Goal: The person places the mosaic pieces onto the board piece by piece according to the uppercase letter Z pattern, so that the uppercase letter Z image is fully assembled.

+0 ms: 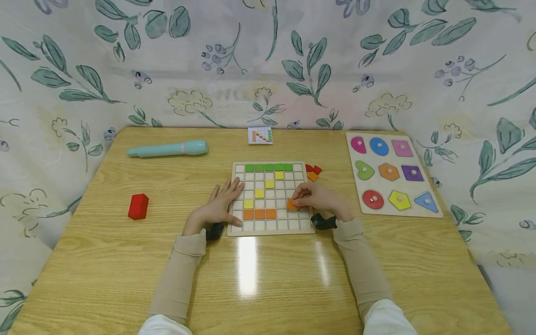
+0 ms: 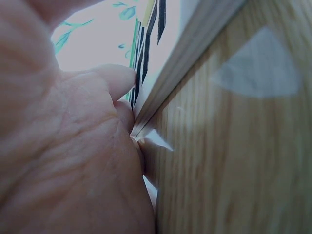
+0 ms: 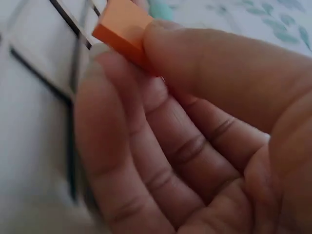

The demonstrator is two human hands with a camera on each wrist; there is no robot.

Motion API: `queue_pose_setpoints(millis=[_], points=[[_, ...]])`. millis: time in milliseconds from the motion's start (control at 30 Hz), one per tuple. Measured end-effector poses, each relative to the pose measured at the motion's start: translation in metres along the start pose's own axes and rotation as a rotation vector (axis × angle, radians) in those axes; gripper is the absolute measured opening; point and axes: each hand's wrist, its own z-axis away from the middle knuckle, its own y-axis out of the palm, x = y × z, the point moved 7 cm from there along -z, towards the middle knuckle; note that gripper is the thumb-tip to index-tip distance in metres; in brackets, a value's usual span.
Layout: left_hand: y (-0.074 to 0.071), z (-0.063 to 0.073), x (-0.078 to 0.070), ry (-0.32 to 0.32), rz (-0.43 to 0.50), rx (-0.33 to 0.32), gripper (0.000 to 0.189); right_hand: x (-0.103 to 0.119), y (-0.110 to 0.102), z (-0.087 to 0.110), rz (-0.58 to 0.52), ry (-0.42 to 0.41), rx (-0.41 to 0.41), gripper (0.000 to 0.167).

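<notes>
Right hand (image 1: pixel 319 196): orange tile (image 3: pixel 123 24), pinched near right edge of board (image 1: pixel 270 226) | left hand (image 1: pixel 219 204): spread at left edge | tile-laying, apparently | next, likely: squaring, lowering

Left hand (image 1: pixel 215 208), fingers (image 1: pixel 228 188) spread; right hand (image 1: pixel 319 197) pinching with thumb (image 3: pixel 209 58); forearms (image 1: pixel 177 270) stretched forward.

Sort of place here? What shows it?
Probably an indoor tabletop play or learning station: a wooden table in front of a floral-print backdrop, a grid board with coloured tiles, and a knobbed shape puzzle. Home, classroom or studio: can't tell.
</notes>
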Motion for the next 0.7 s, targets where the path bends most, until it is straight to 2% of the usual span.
queue_pose_setpoints(millis=[67,233,600,700], points=[[0.000,0.000,-0.001,0.002,0.004,0.000,0.113,0.004,0.009,-0.003,0.026,-0.039,0.020,0.012],[0.000,0.000,0.000,0.000,0.007,0.001,0.113,0.010,0.021,-0.008,0.114,-0.064,-0.028,0.008],[-0.001,0.001,-0.001,0.002,0.016,0.006,0.113,0.010,0.028,-0.012,0.226,-0.051,-0.048,0.005],[-0.001,0.001,-0.001,0.001,0.015,0.004,0.113,0.011,0.027,-0.012,0.219,-0.054,-0.044,0.008]])
